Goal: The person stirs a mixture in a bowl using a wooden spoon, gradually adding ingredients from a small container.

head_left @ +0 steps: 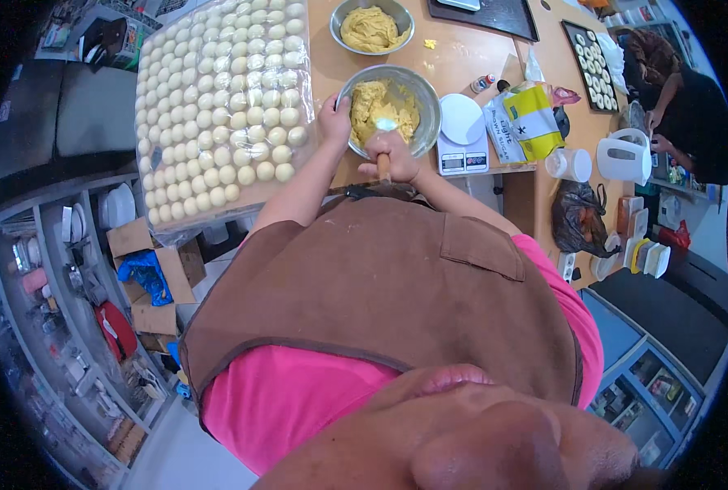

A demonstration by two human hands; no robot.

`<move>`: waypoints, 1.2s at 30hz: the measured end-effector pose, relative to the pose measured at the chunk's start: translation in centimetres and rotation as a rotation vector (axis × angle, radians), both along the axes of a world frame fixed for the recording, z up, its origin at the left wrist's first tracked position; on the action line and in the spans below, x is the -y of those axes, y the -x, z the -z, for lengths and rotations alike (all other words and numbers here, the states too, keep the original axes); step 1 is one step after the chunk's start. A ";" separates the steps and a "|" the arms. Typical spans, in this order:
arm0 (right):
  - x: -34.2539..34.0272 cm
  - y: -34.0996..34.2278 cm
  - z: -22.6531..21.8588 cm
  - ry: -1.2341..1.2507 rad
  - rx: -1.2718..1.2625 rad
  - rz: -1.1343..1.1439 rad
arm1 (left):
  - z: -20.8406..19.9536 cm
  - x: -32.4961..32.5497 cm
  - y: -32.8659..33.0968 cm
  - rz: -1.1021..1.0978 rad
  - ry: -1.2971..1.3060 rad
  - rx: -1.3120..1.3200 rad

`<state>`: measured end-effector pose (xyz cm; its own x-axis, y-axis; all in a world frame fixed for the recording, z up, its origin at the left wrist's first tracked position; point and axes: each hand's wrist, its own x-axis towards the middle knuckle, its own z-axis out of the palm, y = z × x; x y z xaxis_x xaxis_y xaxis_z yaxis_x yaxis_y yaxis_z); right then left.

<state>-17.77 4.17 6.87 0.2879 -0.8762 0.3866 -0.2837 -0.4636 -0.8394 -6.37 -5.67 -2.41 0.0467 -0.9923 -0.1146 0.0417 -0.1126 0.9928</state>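
Note:
A metal mixing bowl (435, 122) filled with thick yellow dough (372, 104) stands at the table's near edge. My left hand (335, 121) is closed on the bowl's left rim. In my right hand (392, 155) is a spatula with a wooden handle (383, 170), the fist wrapped round it at the bowl's near side. The spatula's pale blade (386, 125) rests against the dough. Behind it stands a second metal bowl (410, 39) of smoother yellow dough (372, 29). A white kitchen scale (463, 135) is just right of my right hand.
Rows of pale dough balls (217, 106) under clear plastic cover the table's left. Rightward lie a yellow-and-white bag (531, 122), a white jug (623, 155), a black plastic bag (578, 216) and a tray of shaped dough (592, 69). Another person (694, 122) works at far right.

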 end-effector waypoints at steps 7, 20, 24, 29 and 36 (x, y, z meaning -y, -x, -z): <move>-0.6 1.7 0.2 -0.323 0.508 0.229 | 1.5 0.4 -0.4 0.022 -0.002 0.041; 5.2 8.7 -5.7 -0.046 0.289 0.315 | -0.9 0.9 -0.3 0.181 -0.064 0.211; 7.8 8.9 -3.2 -0.330 0.267 0.473 | 0.5 1.3 0.1 0.154 -0.070 0.135; 9.5 12.8 -2.5 -0.716 0.699 0.755 | 1.6 0.6 0.6 0.005 -0.047 -0.048; 1.2 12.7 2.5 -0.710 1.384 1.054 | 1.8 -0.1 1.1 -0.108 -0.078 -0.059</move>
<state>-30.42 2.94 4.34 -0.5622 -0.5433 -0.6235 0.7746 -0.0819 -0.6271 -7.44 -5.54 -4.22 0.1437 -0.9698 -0.1972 0.1160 -0.1814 0.9765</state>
